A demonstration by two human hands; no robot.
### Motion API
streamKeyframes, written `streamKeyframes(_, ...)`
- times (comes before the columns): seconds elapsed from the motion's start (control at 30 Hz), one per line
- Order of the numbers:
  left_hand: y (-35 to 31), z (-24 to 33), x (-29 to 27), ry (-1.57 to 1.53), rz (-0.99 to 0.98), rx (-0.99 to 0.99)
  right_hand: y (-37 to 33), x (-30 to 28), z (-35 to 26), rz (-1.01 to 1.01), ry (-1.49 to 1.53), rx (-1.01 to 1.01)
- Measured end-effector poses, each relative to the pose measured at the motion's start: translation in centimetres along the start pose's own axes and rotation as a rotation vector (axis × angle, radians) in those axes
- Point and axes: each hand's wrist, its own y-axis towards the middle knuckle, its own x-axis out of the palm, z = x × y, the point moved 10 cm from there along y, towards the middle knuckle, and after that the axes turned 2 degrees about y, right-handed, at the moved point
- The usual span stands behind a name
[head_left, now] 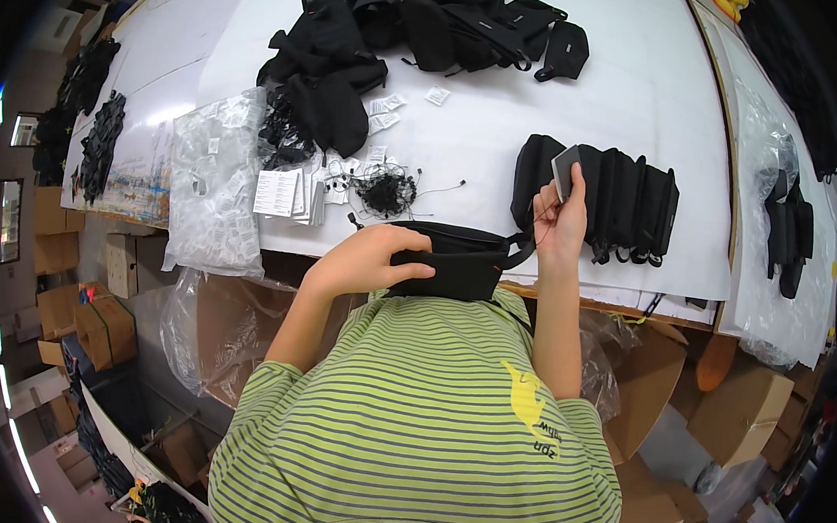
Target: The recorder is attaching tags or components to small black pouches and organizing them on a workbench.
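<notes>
At the table's near edge my left hand grips a black zippered pouch, fingers at its open mouth and thumb on the near side. A loop strap sticks out from the pouch's right end. Raised to the right of it, my right hand pinches a small dark card with a pale edge. A thin dark cord seems to run by that hand toward the strap; where it ends I cannot tell. Just behind the card stands a row of several black pouches, side by side.
A large heap of black pouches covers the far middle of the white table. Nearer lie a tangle of black cords, stacked white cards, small white packets and a clear plastic bag. Cardboard boxes stand below.
</notes>
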Motion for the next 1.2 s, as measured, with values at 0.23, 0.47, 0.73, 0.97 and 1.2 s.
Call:
streamKeyframes(0.23,0.8,0.3,-0.7,0.086,0.034,0.004,-2.3,2.6,-4.0,-0.061,-0.459,-0.361)
streamKeyframes(0.47,1.8,4.6,-1.1,0.365,0.350,0.469,-8.3,9.4,2.4,-0.796,-1.981,-0.488)
streamKeyframes(0.73,6.5,-4.7,0.9,-0.316,-0.171,0.063,-7.9,5.7,4.0,-0.870,-1.859,0.076)
streamKeyframes(0.97,6.4,-22.4,-6.3,0.563,0.793,-0.408,-6.8,5.6,4.2,-0.853,-1.928,0.140)
streamKeyframes(1.2,6.3,-25.9,-6.9,0.435,0.726,-0.371,-7.5,7.3,3.5,-0.885,-1.917,-0.093)
